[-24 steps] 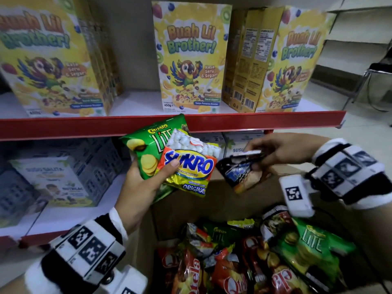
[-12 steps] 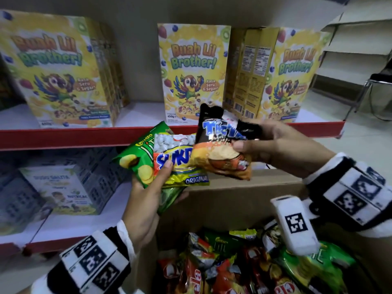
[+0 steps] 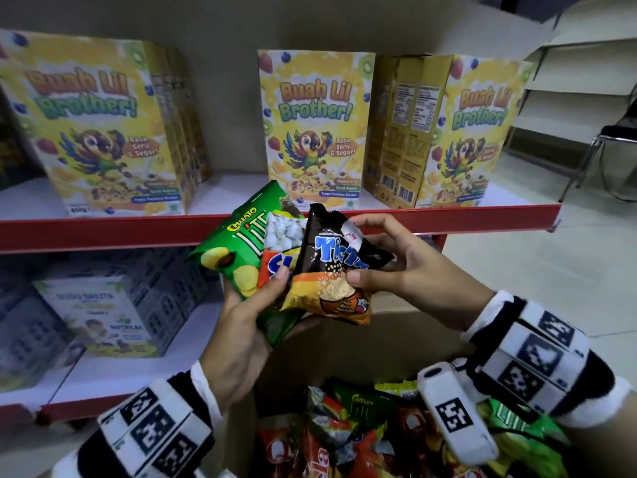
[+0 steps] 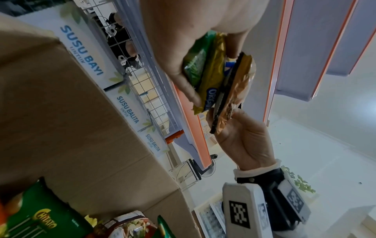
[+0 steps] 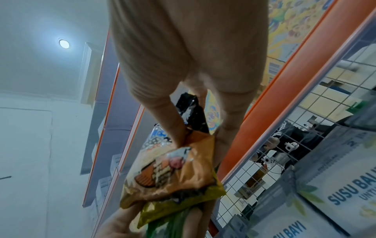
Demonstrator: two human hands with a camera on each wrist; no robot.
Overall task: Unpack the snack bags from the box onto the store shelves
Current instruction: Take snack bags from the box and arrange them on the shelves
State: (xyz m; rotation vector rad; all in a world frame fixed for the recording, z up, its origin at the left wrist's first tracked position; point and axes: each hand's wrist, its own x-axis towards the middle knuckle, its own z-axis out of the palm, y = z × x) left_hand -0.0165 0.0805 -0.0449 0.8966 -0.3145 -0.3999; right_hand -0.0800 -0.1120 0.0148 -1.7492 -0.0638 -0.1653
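Note:
My left hand (image 3: 265,301) grips a green Chitato Lite bag (image 3: 238,243) with a yellow Sukro bag (image 3: 281,236) stacked on it, thumb across the front. My right hand (image 3: 358,251) pinches a black and orange Tic Tac bag (image 3: 331,270) and lays it against that stack. All are held just below the red shelf edge (image 3: 103,232). In the left wrist view the three bags (image 4: 211,80) lie edge-on between both hands. The right wrist view shows the orange bag (image 5: 173,173) under my fingers. Below, the open cardboard box (image 3: 362,343) holds several more snack bags (image 3: 344,436).
Yellow cereal boxes (image 3: 313,132) stand on the upper shelf, with a bare gap (image 3: 227,191) between the left and middle ones. Pale milk boxes (image 3: 103,315) sit on the lower shelf. A chair (image 3: 613,150) stands on the floor at the far right.
My right hand lifted the black and orange bag from beside the box rim up against the stack in my left hand. Both hands rose toward the red shelf edge.

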